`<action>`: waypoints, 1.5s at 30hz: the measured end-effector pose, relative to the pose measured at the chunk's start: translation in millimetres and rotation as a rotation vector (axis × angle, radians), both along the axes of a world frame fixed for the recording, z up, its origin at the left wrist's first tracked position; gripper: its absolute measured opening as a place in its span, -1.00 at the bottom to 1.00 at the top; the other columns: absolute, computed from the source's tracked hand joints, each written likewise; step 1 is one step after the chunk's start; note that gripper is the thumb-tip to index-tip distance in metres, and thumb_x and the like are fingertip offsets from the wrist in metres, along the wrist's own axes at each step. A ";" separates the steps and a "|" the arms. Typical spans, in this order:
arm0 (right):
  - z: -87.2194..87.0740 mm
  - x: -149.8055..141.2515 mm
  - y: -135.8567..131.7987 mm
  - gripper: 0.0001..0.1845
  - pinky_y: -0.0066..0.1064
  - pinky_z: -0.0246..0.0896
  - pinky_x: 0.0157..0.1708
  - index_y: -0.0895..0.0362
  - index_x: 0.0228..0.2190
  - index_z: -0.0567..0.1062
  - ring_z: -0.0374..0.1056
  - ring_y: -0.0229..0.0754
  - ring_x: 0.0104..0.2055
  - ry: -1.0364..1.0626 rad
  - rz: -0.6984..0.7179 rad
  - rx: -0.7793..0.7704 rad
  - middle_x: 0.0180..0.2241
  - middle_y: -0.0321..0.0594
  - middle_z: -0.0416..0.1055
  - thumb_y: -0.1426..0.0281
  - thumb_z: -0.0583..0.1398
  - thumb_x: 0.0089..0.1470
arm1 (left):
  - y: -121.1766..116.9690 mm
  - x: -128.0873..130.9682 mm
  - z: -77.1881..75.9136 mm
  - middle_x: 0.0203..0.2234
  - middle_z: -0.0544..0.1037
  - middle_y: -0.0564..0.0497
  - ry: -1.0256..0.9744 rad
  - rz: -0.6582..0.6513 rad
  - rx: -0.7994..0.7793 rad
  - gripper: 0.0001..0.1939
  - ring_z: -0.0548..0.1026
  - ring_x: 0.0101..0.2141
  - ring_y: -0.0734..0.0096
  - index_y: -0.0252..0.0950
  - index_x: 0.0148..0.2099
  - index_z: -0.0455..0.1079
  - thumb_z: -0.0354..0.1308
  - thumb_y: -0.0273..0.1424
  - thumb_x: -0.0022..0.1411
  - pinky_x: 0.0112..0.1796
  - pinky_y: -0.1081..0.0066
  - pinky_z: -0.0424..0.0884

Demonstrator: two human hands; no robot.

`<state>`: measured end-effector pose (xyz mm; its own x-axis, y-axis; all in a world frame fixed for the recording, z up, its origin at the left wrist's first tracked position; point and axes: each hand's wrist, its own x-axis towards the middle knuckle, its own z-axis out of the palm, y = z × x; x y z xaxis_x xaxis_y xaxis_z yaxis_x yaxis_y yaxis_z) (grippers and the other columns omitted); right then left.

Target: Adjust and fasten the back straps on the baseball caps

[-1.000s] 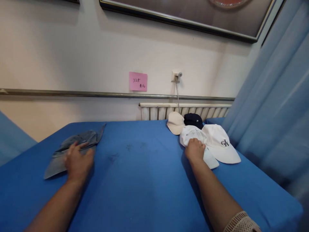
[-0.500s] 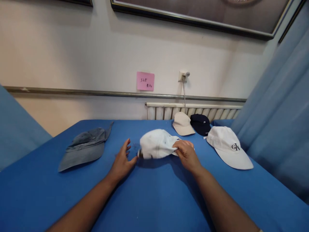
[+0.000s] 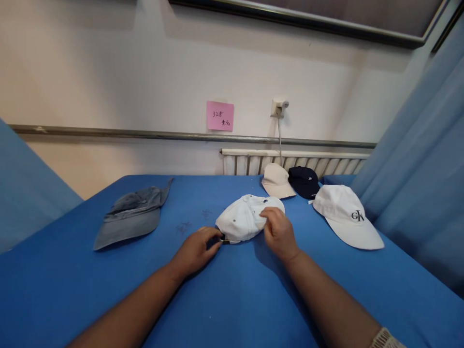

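A white baseball cap with a small dark logo lies in the middle of the blue-covered table, its brim pointing right and its back strap to the left. My right hand pinches the cap near the brim, fingers closed on its near side. At the strap end, my left hand has thumb and fingers closed around the back edge. The fingertips of both hands partly hide the cap's edges.
On the left lies a grey-blue cap. At the back right are a beige cap, a navy cap and a white cap with dark letters. Blue curtains hang at the sides; a radiator stands behind.
My left hand has moved right and closed on the cap's back edge. The cap has turned, so its crown and logo show more. My right hand keeps its hold.
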<state>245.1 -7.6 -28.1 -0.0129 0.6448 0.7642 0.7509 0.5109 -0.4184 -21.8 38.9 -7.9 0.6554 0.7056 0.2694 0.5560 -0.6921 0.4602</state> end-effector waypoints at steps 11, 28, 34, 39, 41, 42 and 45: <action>-1.5 -49.1 -13.9 -0.74 -0.32 0.24 -0.12 0.10 -0.14 0.42 0.35 -0.11 -0.11 -0.236 0.232 -0.446 -0.14 -0.16 0.41 0.49 0.20 0.09 | -5.7 13.5 -5.1 -0.43 0.45 0.07 -0.088 0.084 -0.173 -0.94 0.42 -0.37 0.37 -0.26 -0.31 0.33 0.05 -0.41 0.22 -0.31 0.41 0.28; -0.7 -44.1 -11.7 -0.84 -0.46 0.05 -0.40 0.10 -0.45 0.34 0.24 -0.27 -0.41 -0.066 0.284 -0.524 -0.44 -0.37 0.33 0.51 0.25 -0.03 | -22.9 23.0 7.8 -0.24 0.48 -0.04 0.154 -0.137 0.092 -0.85 0.40 -0.18 0.23 -0.20 -0.09 0.39 0.09 -0.34 0.30 -0.18 0.30 0.29; 2.2 -53.0 -15.7 -0.88 -0.49 -0.06 -0.53 0.10 -0.51 0.32 0.16 -0.31 -0.53 0.121 0.351 -0.669 -0.58 -0.41 0.27 0.48 0.19 -0.02 | -24.1 25.1 4.1 -0.30 0.49 -0.02 0.227 -0.157 0.123 -0.93 0.41 -0.24 0.24 -0.23 -0.22 0.39 0.09 -0.39 0.28 -0.21 0.30 0.26; 0.6 -57.1 -9.1 -0.80 -0.54 -0.16 -0.69 0.07 -0.42 0.26 -0.05 -0.39 -0.73 0.704 0.653 -0.923 -0.72 -0.56 0.11 0.23 0.16 0.06 | -24.6 23.5 1.7 -0.30 0.51 -0.03 0.182 -0.082 0.081 -0.88 0.42 -0.26 0.25 -0.22 -0.15 0.38 0.09 -0.34 0.30 -0.24 0.33 0.26; 1.2 -57.6 -8.2 -0.74 -0.54 -0.17 -0.71 0.08 -0.39 0.27 -0.04 -0.40 -0.75 0.775 0.725 -0.896 -0.72 -0.56 0.14 0.16 0.16 0.07 | -25.0 24.2 1.3 -0.30 0.51 -0.03 0.173 -0.093 0.088 -0.86 0.42 -0.27 0.26 -0.23 -0.18 0.38 0.07 -0.30 0.31 -0.24 0.33 0.25; 1.5 -58.5 -9.0 -0.73 -0.54 -0.17 -0.71 0.09 -0.39 0.28 -0.04 -0.40 -0.75 0.769 0.728 -0.878 -0.72 -0.56 0.15 0.16 0.17 0.07 | -25.2 24.9 0.7 -0.32 0.51 -0.03 0.173 -0.112 0.094 -0.87 0.42 -0.28 0.26 -0.24 -0.21 0.37 0.07 -0.30 0.31 -0.24 0.33 0.25; 3.1 -64.0 -15.7 -0.79 -0.55 -0.13 -0.66 0.10 -0.39 0.31 -0.01 -0.41 -0.69 0.672 0.688 -0.816 -0.70 -0.54 0.15 0.24 0.19 0.08 | -25.2 27.3 -2.7 -0.39 0.51 0.01 0.158 -0.145 0.094 -0.90 0.41 -0.33 0.28 -0.25 -0.28 0.35 0.09 -0.36 0.28 -0.28 0.34 0.23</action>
